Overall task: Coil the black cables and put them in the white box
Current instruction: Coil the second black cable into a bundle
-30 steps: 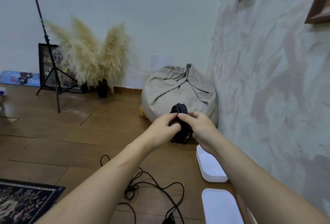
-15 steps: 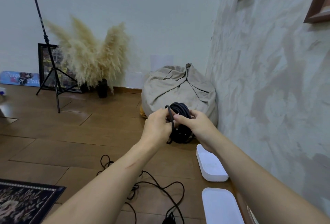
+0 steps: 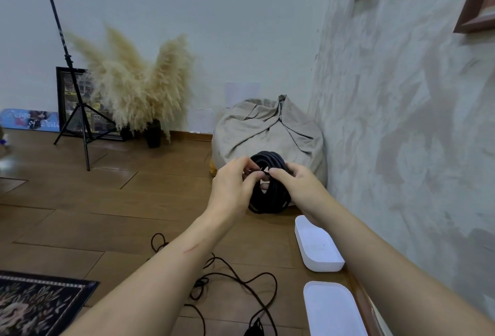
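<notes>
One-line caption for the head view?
Left hand and right hand grip a coiled black cable; white box and loose cable lie nearby.

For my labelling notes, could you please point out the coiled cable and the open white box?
coiled cable [image 3: 273, 199]: head view, lower loops.
open white box [image 3: 324, 263]: head view, near end wall.

I've got a black cable coil [image 3: 273, 199] showing against a beige bean bag [image 3: 254, 126], and more black cable [image 3: 199, 284] on the brown wood floor [image 3: 80, 215]. White box [image 3: 324, 264], white lid [image 3: 332, 309]. The rug [image 3: 40, 306] is dark with a pale floral pattern, and the pampas grass [image 3: 134, 86] is cream.
</notes>
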{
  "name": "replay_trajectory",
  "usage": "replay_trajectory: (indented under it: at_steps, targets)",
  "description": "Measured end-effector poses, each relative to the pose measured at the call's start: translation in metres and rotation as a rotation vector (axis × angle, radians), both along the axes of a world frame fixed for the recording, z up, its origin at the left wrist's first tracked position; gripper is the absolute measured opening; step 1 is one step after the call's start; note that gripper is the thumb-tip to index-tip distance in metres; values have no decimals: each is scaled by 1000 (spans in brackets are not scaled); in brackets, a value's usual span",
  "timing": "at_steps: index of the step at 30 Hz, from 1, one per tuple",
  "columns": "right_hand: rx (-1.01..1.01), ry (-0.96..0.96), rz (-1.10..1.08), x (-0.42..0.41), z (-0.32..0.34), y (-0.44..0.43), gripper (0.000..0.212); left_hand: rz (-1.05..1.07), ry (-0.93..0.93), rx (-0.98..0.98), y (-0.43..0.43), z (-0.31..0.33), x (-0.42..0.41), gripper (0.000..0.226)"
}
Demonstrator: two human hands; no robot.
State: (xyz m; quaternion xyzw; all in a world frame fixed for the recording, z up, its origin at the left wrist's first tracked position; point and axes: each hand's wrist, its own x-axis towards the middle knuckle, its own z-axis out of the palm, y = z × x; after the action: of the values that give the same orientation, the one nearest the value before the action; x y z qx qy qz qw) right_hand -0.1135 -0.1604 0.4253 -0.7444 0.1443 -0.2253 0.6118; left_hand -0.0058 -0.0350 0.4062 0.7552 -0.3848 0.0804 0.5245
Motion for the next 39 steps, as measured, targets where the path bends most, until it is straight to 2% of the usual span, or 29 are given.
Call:
replay_trajectory:
  at_steps: [4,6,9,13,14,16,19,22,26,29,31,34,39]
  targets:
    - [-104,23,-19,0,2,-3,21,42,72,-65,-1,-4,0,12]
    - [-224,75,-56,3,1,-4,23,50,120,-90,-3,-8,0,11]
    - [-395,148,-99,9,-6,-4,24,50,97,-25,-4,-14,-1,11]
    - [-320,171,-61,9,-12,-8,24,21,-1,127,-5,-15,1,7]
    - [-290,169,-45,7,-12,-10,26,11,-37,152,-6,-15,3,12]
    - [-210,151,-8,4,-12,-14,30,-7,-76,146,-6,-16,6,20]
    - [-126,148,50,6,-13,-13,33,44,-110,115,-7,-18,6,17]
    - [-226,149,27,11,-12,-11,47,76,-191,146,-8,-15,7,17]
    - [-232,127,-3,11,-9,-11,29,25,-209,119,-6,-11,10,14]
    - [-269,120,-21,10,-11,-11,25,56,-267,134,-7,-13,8,13]
    - [-265,96,-4,9,-15,-14,31,74,-295,146,-7,-15,8,13]
    - [-291,93,-15,6,-20,-18,58,44,-312,124,-7,-19,7,15]
    - [-430,159,-76,9,-24,-24,55,34,-313,108,-9,-22,2,13]
